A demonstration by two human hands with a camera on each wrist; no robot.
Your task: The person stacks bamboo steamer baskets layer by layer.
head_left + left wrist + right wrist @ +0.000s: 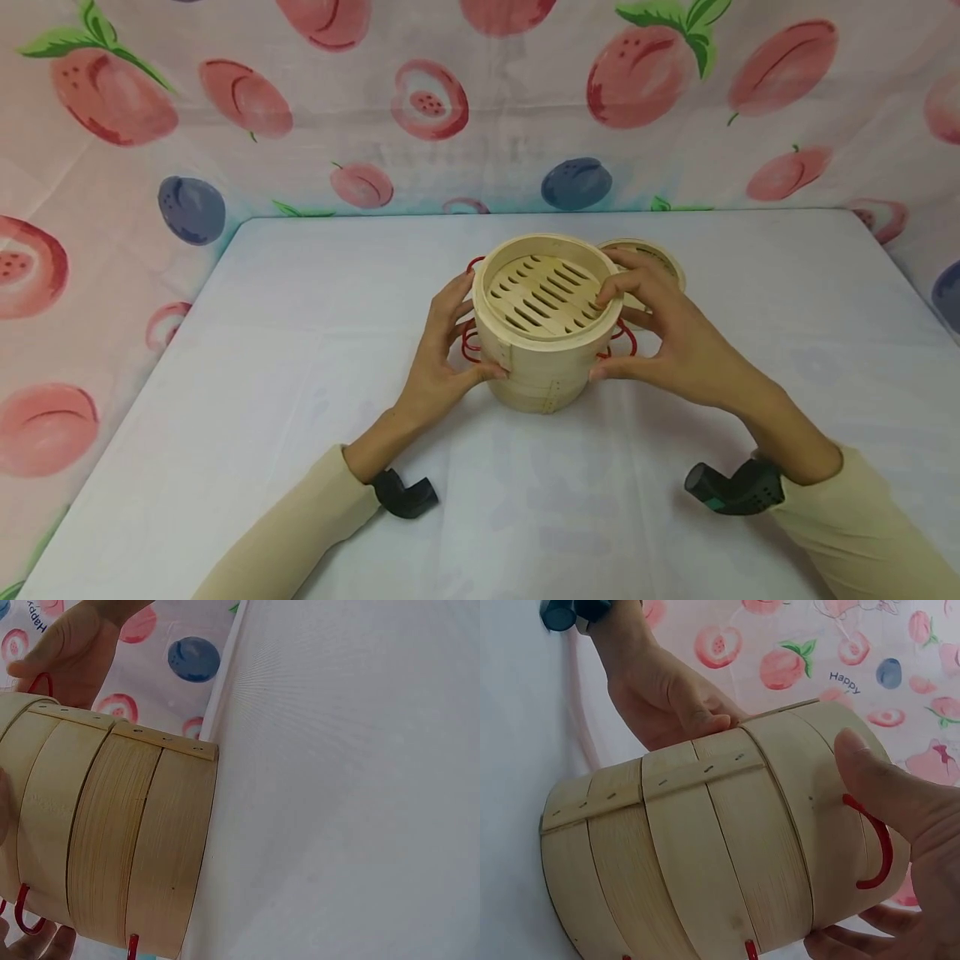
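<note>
A stack of round bamboo steamer baskets (543, 375) stands upright on the white table, its top basket (551, 293) showing a slotted floor. Red loop handles (470, 342) stick out at its sides. My left hand (435, 354) grips the left side, thumb on the front wall and fingers round behind. On the right, my right hand (667, 342) holds the top basket, with fingers over the rim and its thumb low on the side. In the right wrist view, that thumb (861, 761) lies on the upper band beside a red handle (881, 844).
Behind my right hand lies a round, rimmed bamboo piece (672, 265) like a lid, partly hidden. The white tabletop (300, 375) spreads on all sides. A fruit-print cloth (495, 117) hangs beyond its back edge. Black camera mounts (408, 497) sit at both wrists.
</note>
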